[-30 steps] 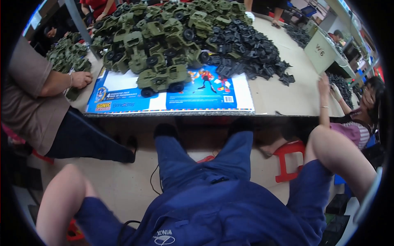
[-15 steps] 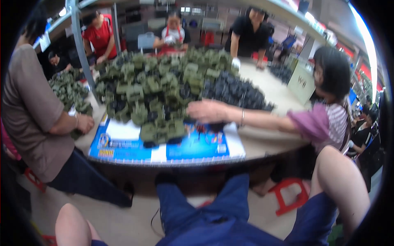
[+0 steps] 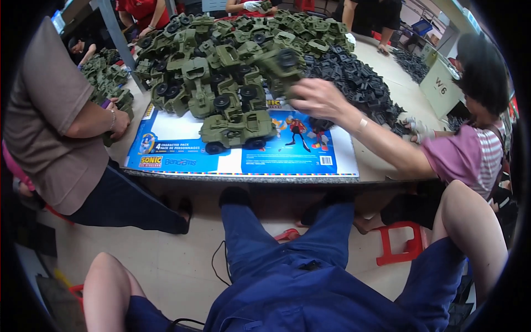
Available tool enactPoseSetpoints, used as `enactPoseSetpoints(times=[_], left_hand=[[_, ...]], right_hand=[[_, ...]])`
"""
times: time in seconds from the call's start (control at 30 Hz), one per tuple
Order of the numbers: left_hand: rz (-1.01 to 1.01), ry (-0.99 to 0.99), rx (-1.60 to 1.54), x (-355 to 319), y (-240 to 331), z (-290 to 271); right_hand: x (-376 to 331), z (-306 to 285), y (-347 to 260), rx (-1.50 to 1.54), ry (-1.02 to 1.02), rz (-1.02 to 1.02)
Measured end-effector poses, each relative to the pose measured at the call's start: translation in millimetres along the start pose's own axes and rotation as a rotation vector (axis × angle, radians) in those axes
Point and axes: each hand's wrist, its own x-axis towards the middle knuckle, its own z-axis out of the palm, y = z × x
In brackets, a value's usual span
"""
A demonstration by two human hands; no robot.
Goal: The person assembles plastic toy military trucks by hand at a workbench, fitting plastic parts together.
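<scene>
Neither of my hands is in view. My bare left arm [image 3: 108, 288] shows at the lower left, bent, and my bare right arm [image 3: 473, 238] at the lower right. In front of me, an olive-green toy military truck [image 3: 235, 133] with black wheels rests on a blue and white printed sheet [image 3: 276, 160]. Behind it rises a large heap of similar green toy trucks [image 3: 193, 72]. From the right, a co-worker's hand [image 3: 321, 99] is at another green toy truck [image 3: 281, 69], blurred by motion, over the heap's right side.
Small black parts [image 3: 359, 77] lie piled right of the trucks, where the co-worker's gloved hand [image 3: 417, 130] is. A person in brown [image 3: 50, 122] stands left. Red stools [image 3: 401, 243], a grey metal post [image 3: 116, 41] and a pale box [image 3: 440, 83] surround the table. More workers are behind.
My view has tilted downward, so the table sits higher in the picture. The co-worker's reaching hand now has a green toy truck at its fingers. My hands stay out of sight.
</scene>
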Motion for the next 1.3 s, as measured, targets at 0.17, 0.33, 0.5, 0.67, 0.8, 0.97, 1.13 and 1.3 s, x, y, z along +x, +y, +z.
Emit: enactPoseSetpoints(times=[0.17,0.33,0.5,0.67,0.8,0.97,1.13,1.3], left_hand=[[-0.167,0.036,0.071,44,47,-58],[-0.336,0.068,0.121,96,62,-129],[-0.547,0.040,0.142,156,97,-218],[-0.777,-0.029,0.111,241,33,-283],[-0.924,-0.042,0.124,280,-5,-319],[-1.079,-0.053,0.203,325,-34,-338],[-1.200,-0.075,0.321,373,-49,-326],[-1.285,-0.054,0.435,402,-49,-311]], right_hand=[[-84,-48,66,-0.269,0.165,-0.085],[-60,2,25,-0.348,0.010,-0.011],[-130,-11,20,-0.498,-0.185,0.114],[-158,-44,118,-0.685,-0.426,0.261],[-196,-58,147,-0.768,-0.607,0.342],[-355,-141,226,-0.833,-0.781,0.428],[-448,-166,248,-0.894,-0.908,0.504],[-449,-122,238,-0.944,-1.034,0.529]])
